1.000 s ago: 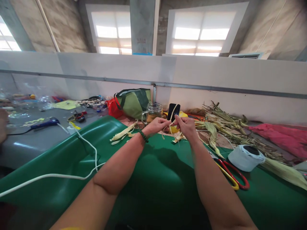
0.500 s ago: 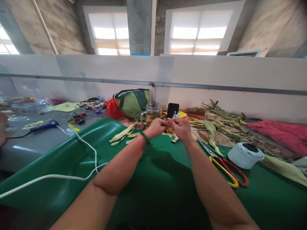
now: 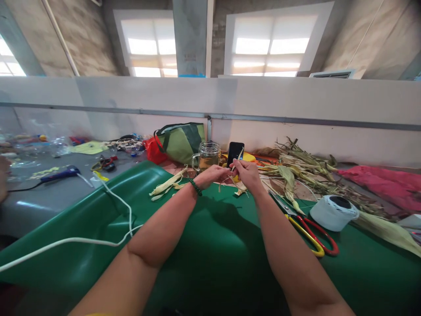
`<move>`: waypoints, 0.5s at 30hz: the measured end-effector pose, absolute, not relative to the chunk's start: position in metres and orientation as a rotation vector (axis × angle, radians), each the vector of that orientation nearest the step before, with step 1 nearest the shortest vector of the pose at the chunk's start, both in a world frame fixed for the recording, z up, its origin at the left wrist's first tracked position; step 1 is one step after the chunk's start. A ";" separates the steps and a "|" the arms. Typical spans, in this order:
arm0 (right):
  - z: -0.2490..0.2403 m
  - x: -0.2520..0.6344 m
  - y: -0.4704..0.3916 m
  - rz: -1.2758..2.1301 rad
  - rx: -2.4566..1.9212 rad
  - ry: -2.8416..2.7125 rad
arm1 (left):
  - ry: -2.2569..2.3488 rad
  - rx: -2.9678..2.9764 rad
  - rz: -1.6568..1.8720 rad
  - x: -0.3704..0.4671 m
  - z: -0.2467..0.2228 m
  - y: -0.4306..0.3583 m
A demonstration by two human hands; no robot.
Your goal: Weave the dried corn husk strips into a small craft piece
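My left hand [image 3: 213, 175], with a dark green bead bracelet at the wrist, is closed at its fingertips on something too small to make out. Close beside it, my right hand [image 3: 246, 172] pinches a thin pale husk strip [image 3: 240, 154] that sticks up past the fingers. Behind the hands stand a black phone [image 3: 235, 151] and a glass mug [image 3: 209, 154] holding yellowish liquid. Pale husk pieces [image 3: 168, 182] lie left of my left hand on the green mat [image 3: 210, 245]. Another small husk piece [image 3: 241, 191] lies just below my right hand.
Scissors [image 3: 311, 232] with red and yellow handles lie right of my right forearm, beside a white string roll [image 3: 334, 213]. Dry husks [image 3: 305, 164] fill the back right near a pink cloth [image 3: 381, 182]. A white cable [image 3: 72, 240] crosses the left. A person's hand [image 3: 4, 177] shows at the left edge.
My hands have moved slightly apart. More of the pale strip now stands up from my right fingertips, and thin strands show below the hands.
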State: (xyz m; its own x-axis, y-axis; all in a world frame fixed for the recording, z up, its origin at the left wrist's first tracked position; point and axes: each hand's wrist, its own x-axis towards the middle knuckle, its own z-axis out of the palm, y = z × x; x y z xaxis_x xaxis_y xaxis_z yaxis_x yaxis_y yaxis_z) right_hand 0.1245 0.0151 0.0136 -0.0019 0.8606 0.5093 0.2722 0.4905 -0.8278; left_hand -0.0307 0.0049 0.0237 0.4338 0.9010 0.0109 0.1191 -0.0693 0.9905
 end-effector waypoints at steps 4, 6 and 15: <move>0.012 0.118 0.006 0.473 -1.037 -1.641 | 0.958 1.766 0.864 -0.029 0.023 0.004; 0.013 0.116 0.003 0.384 -1.030 -1.664 | 0.985 1.823 0.904 -0.028 0.023 0.006; 0.017 0.145 0.019 0.099 -1.063 -1.997 | 0.958 1.736 0.897 -0.037 0.026 0.007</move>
State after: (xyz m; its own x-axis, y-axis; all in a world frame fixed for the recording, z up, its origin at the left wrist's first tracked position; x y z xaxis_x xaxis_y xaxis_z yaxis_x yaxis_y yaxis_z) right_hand 0.1447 0.0185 0.0174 -0.2779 0.7126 0.6442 0.6452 0.6353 -0.4244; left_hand -0.0368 0.0073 0.0261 0.4294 0.8899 0.1542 0.2116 -0.2651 0.9407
